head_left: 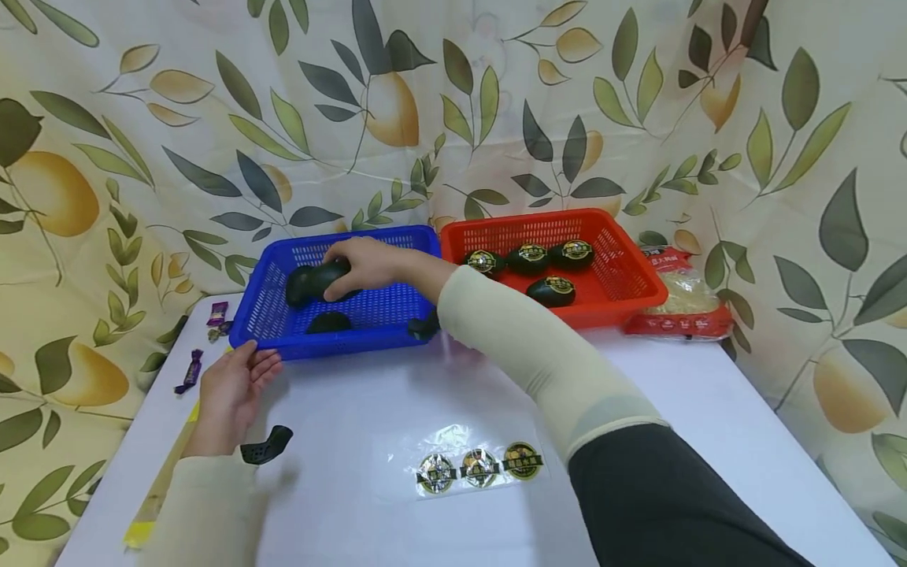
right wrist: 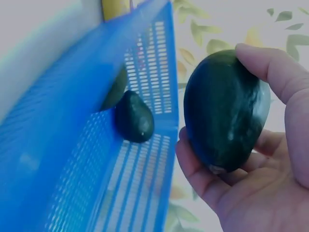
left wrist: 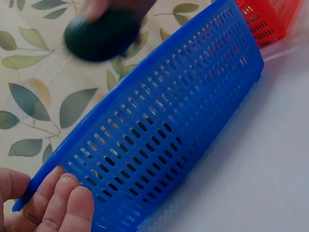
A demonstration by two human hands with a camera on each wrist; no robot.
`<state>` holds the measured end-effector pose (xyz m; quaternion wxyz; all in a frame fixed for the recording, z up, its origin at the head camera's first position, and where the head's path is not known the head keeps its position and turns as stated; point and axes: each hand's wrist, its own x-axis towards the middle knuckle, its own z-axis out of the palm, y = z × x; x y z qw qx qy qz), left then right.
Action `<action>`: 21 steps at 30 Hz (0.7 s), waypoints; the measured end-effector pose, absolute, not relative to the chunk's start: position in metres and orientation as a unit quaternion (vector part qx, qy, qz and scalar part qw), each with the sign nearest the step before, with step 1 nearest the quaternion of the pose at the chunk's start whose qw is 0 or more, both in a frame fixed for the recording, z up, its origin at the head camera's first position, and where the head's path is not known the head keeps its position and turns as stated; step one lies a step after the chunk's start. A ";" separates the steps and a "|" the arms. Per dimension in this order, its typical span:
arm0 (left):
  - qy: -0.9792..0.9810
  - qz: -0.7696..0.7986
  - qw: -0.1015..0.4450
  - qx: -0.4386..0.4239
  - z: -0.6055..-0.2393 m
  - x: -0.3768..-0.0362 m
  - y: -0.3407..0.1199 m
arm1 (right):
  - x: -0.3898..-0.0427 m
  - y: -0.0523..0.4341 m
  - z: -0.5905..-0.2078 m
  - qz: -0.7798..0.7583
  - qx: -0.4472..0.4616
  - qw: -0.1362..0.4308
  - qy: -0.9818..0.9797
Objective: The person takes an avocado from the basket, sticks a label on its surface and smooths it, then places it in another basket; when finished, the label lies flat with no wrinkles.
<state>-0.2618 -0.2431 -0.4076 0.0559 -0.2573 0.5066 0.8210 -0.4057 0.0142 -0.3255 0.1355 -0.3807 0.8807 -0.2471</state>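
Observation:
In the head view my right hand (head_left: 368,264) grips a dark green avocado (head_left: 330,274) above the blue basket (head_left: 368,344). The right wrist view shows that avocado (right wrist: 224,111) with the thumb on one side and fingers curled under the other; its visible skin bears no label. More avocados lie in the basket, one near the front wall (head_left: 329,322) and one at the left (head_left: 298,287), partly hidden. My left hand (head_left: 234,390) holds the basket's near left corner; in the left wrist view the thumb and fingers (left wrist: 55,200) pinch its rim.
The red basket (head_left: 648,298) on the right contains several avocados (head_left: 551,291) with gold-and-black labels. A clear sheet with round stickers (head_left: 479,468) lies on the white table. Wrapped candies (head_left: 190,370) lie at the left, a red-and-clear food bag (head_left: 683,295) at the right.

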 end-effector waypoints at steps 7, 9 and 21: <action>0.493 0.834 0.057 -0.241 -0.404 -0.260 -0.254 | -0.345 0.082 -0.327 -0.307 -0.346 0.132 0.877; 0.493 0.835 0.056 -0.239 -0.403 -0.259 -0.255 | -0.327 0.098 -0.332 -0.319 -0.333 0.131 0.878; 0.490 0.834 0.068 -0.243 -0.405 -0.258 -0.247 | -0.278 0.132 -0.410 -0.307 -0.256 0.144 0.905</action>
